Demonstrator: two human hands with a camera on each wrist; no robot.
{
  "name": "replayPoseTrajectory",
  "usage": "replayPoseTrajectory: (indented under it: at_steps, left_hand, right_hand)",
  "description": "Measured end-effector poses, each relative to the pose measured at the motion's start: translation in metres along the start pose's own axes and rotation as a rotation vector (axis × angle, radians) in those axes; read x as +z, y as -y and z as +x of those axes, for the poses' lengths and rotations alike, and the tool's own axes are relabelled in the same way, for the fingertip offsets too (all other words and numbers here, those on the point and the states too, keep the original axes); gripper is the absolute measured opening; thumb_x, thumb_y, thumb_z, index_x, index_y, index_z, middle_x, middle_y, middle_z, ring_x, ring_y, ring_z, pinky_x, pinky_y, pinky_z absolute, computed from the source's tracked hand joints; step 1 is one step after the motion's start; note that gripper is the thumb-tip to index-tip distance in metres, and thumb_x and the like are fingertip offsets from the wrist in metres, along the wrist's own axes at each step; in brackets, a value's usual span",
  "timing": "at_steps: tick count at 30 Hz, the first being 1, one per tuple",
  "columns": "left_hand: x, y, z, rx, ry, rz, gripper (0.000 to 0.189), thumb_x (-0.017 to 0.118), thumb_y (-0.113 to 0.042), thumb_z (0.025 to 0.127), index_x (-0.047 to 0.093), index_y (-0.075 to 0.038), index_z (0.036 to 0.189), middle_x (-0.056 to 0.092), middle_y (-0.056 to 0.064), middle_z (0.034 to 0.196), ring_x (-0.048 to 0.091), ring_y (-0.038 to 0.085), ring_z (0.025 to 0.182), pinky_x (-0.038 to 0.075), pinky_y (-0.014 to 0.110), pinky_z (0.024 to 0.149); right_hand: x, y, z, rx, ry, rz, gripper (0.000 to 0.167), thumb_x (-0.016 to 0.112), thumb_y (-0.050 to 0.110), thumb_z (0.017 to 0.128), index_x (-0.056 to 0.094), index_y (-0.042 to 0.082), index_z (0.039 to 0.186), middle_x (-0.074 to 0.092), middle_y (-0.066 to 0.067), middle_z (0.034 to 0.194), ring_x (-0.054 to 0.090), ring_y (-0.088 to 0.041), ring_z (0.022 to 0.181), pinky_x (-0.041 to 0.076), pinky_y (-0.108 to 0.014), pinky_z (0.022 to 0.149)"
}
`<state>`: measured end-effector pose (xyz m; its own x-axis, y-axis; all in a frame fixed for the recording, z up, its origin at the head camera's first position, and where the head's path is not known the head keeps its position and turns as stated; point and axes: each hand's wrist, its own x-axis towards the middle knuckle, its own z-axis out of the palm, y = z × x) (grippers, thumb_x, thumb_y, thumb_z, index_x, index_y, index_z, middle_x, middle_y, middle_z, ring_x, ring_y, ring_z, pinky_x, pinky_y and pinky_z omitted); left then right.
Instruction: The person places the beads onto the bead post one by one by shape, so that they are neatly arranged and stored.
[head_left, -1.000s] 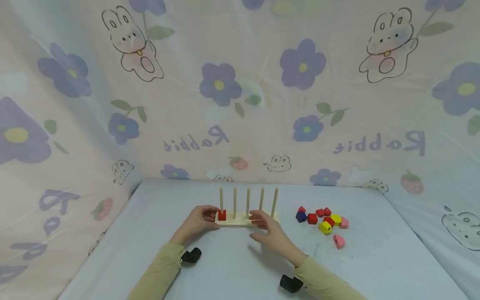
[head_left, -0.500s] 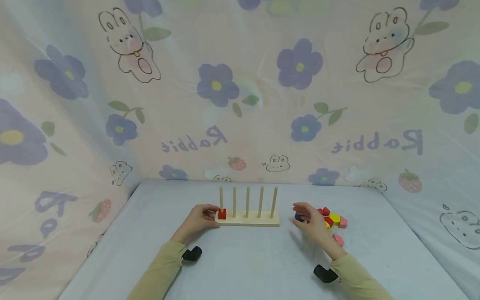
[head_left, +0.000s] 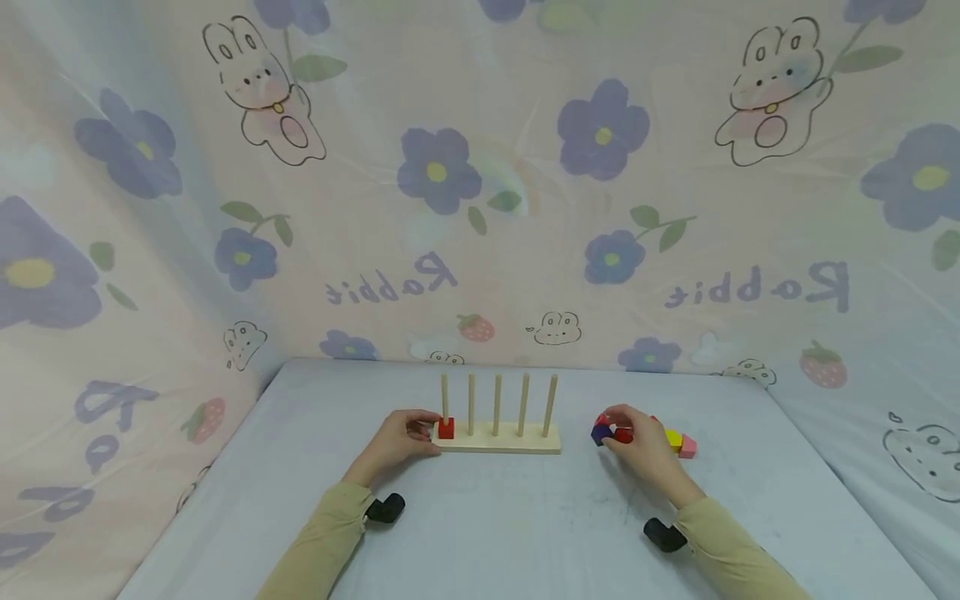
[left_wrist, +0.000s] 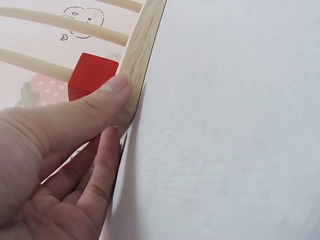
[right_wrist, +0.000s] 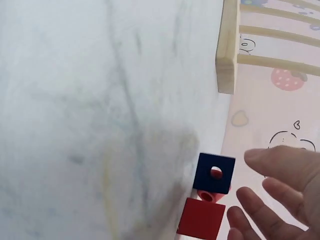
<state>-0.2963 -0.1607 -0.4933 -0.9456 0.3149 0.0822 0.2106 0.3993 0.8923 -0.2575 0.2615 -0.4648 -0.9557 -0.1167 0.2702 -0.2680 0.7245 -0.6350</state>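
Note:
My left hand (head_left: 396, 440) holds the left end of a wooden peg board (head_left: 506, 445), its thumb (left_wrist: 112, 90) on the base and a finger at the end's lower edge. A red block (head_left: 446, 429) with square faces sits at the bottom of the leftmost peg, close to that thumb. Over the loose beads at the right hangs my right hand (head_left: 647, 452), thumb and fingers apart. Just off its fingertips, in the right wrist view, are a dark blue bead (right_wrist: 214, 173) with a hole through it and a red bead (right_wrist: 201, 219). Another red bead (right_wrist: 207, 196) shows between them.
Several upright pegs (head_left: 497, 404) rise from the board. Beyond the right hand lie a yellow bead (head_left: 673, 439) and a pink bead (head_left: 687, 447); the hand hides other beads. A patterned cloth (head_left: 517, 208) hangs behind the white table (head_left: 480, 533).
My right hand has moved right from the peg board to the loose beads and shifted slightly farther right over them. My left hand stays at the board's left end.

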Motion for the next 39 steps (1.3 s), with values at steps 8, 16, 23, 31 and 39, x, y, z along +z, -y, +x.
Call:
replayPoseTrajectory:
  at_steps: [8, 16, 23, 31, 39]
  left_hand:
    - [-0.001, 0.001, 0.000, 0.009, 0.009, -0.009, 0.053, 0.086, -0.005, 0.068, 0.064, 0.000, 0.117, 0.062, 0.009, 0.095, 0.059, 0.019, 0.081, 0.053, 0.025, 0.073]
    - [-0.001, 0.000, 0.000, 0.000, 0.007, -0.038, 0.053, 0.086, -0.005, 0.068, 0.064, 0.001, 0.116, 0.061, 0.010, 0.093, 0.058, 0.019, 0.081, 0.052, 0.025, 0.072]
    - [-0.001, 0.002, 0.001, -0.014, 0.008, -0.047, 0.054, 0.086, -0.005, 0.067, 0.064, 0.001, 0.117, 0.061, 0.010, 0.093, 0.058, 0.019, 0.080, 0.052, 0.025, 0.072]
    - [-0.001, 0.001, 0.000, -0.012, 0.006, -0.042, 0.054, 0.086, -0.005, 0.068, 0.064, 0.000, 0.117, 0.061, 0.009, 0.092, 0.058, 0.018, 0.080, 0.052, 0.025, 0.072]
    - [0.002, 0.001, 0.000, -0.026, -0.007, -0.036, 0.053, 0.084, -0.004, 0.070, 0.063, 0.001, 0.118, 0.061, 0.012, 0.094, 0.057, 0.019, 0.080, 0.051, 0.027, 0.071]
  right_hand:
    - [0.005, 0.000, 0.003, 0.005, 0.023, -0.040, 0.038, 0.076, 0.007, 0.081, 0.060, 0.002, 0.115, 0.065, -0.014, 0.109, 0.058, -0.032, 0.102, 0.050, -0.050, 0.091]
    - [0.011, 0.002, 0.009, -0.037, 0.046, -0.049, 0.039, 0.076, 0.002, 0.079, 0.062, 0.001, 0.115, 0.066, -0.011, 0.105, 0.059, -0.026, 0.089, 0.054, -0.042, 0.081]
    - [0.011, 0.004, 0.010, -0.045, 0.084, -0.042, 0.039, 0.075, -0.003, 0.077, 0.062, 0.001, 0.114, 0.065, -0.008, 0.102, 0.057, -0.022, 0.084, 0.055, -0.038, 0.077]
    - [0.010, 0.008, 0.010, -0.069, 0.135, -0.118, 0.037, 0.072, -0.004, 0.079, 0.063, -0.001, 0.115, 0.065, -0.010, 0.106, 0.059, -0.023, 0.089, 0.055, -0.042, 0.081]
    - [-0.006, 0.018, 0.016, -0.097, 0.080, 0.002, 0.039, 0.069, -0.003, 0.082, 0.061, -0.002, 0.120, 0.062, -0.015, 0.111, 0.060, -0.027, 0.091, 0.056, -0.040, 0.078]
